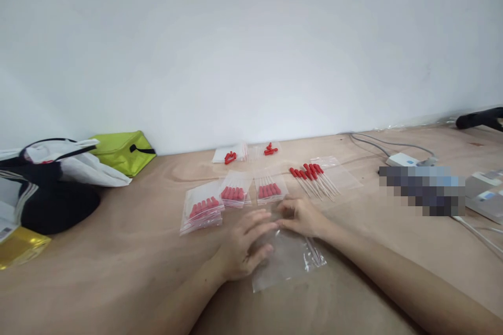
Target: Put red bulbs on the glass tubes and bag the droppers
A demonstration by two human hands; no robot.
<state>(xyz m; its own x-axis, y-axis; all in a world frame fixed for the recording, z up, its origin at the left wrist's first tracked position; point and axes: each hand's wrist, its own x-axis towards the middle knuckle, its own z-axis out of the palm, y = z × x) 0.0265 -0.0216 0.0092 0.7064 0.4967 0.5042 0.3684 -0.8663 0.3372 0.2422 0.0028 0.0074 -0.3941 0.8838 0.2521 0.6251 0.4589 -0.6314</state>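
Note:
A clear zip bag (pixel 288 256) lies flat on the table in front of me, its zip strip towards the right. My right hand (pixel 301 215) pinches the bag's far edge between thumb and finger. At the bag's left side is my left hand (pixel 245 246), fingers stretched and apart, the tips close to the right thumb; whether they touch the film I cannot tell. Just beyond the hands lie filled bags of thin, red-tipped sticks: a left stack (pixel 202 209), a middle stack (pixel 233 191) and a right bag (pixel 269 188). Loose red-tipped sticks (pixel 314 178) fan out to the right.
Farther back, small red pieces (pixel 230 157) and more red pieces (pixel 270 149) rest on clear bags by the wall. A lime-green bag (pixel 121 152) and a black cap (pixel 58 207) stand left. On the right are a white power strip (pixel 403 160), cables and a blurred-out object (pixel 424 188).

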